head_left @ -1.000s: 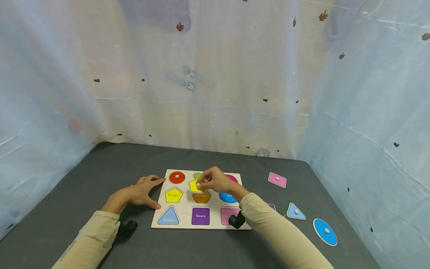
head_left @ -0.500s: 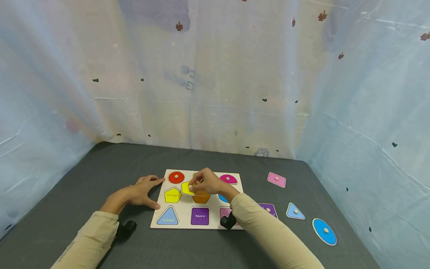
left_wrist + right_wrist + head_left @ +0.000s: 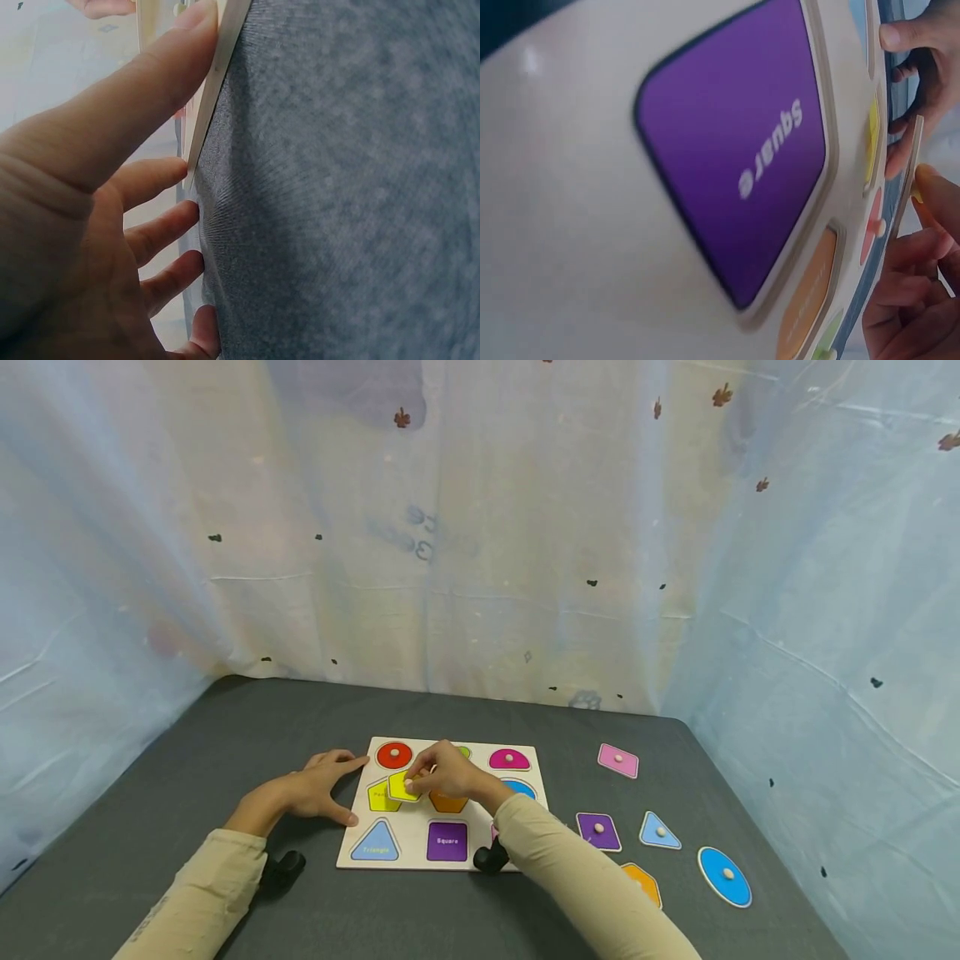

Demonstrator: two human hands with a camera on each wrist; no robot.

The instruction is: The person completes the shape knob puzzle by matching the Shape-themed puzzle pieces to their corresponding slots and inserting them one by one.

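Observation:
A white puzzle board (image 3: 411, 852) lies on the dark table. The right hand (image 3: 450, 772) pinches the small knob of a yellow pentagon piece (image 3: 399, 788), holding it over the board's yellow Pentagon recess (image 3: 378, 797) and partly covering it. In the right wrist view this piece (image 3: 907, 180) is seen edge-on, raised off the board, with the right hand (image 3: 922, 277) at its knob. The left hand (image 3: 318, 788) touches the board's left edge with thumb and fingertips, fingers spread; the left wrist view shows its thumb (image 3: 127, 105) on the board's edge (image 3: 214, 90).
Right of the board lie a pink rectangle (image 3: 611, 762), a purple square (image 3: 588, 839), a blue triangle (image 3: 654, 837), a blue oval (image 3: 720, 864) and an orange piece (image 3: 647, 885) near the right sleeve. A red circle (image 3: 387, 758) and magenta semicircle (image 3: 501, 760) sit in the board.
The right hand has moved left with the yellow pentagon, from above the Hexagon recess to the Pentagon recess. The orange piece and purple square have come into view. The left hand has stayed put.

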